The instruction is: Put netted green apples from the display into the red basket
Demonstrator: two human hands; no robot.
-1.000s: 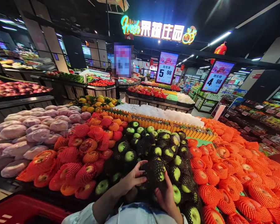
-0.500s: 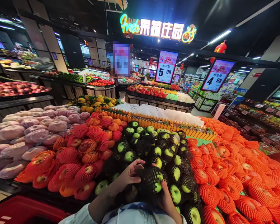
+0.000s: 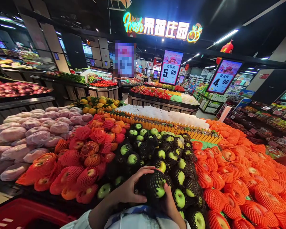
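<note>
A green apple (image 3: 160,190) in a black foam net is between my two hands, low in the middle and close to my body. My right hand (image 3: 170,203) grips it from the right, the thumb pressed on its side and the other fingers hidden. My left hand (image 3: 131,188) curves around its left side, fingers over the top and thumb near the bottom. More green apples (image 3: 179,197) in black nets lie piled around and beyond both hands.
Red-netted apples (image 3: 85,178) are heaped at left, with wrapped pale fruit (image 3: 14,152) farther out. Orange-netted fruit (image 3: 231,184) fills the right. A red basket (image 3: 26,211) sits at lower left. A yellow divider (image 3: 154,125) crosses behind the green apples; price screens (image 3: 170,67) hang above.
My left hand has moved in against the netted apple and now wraps its left side. My right hand stays on the apple. The view has shifted slightly.
</note>
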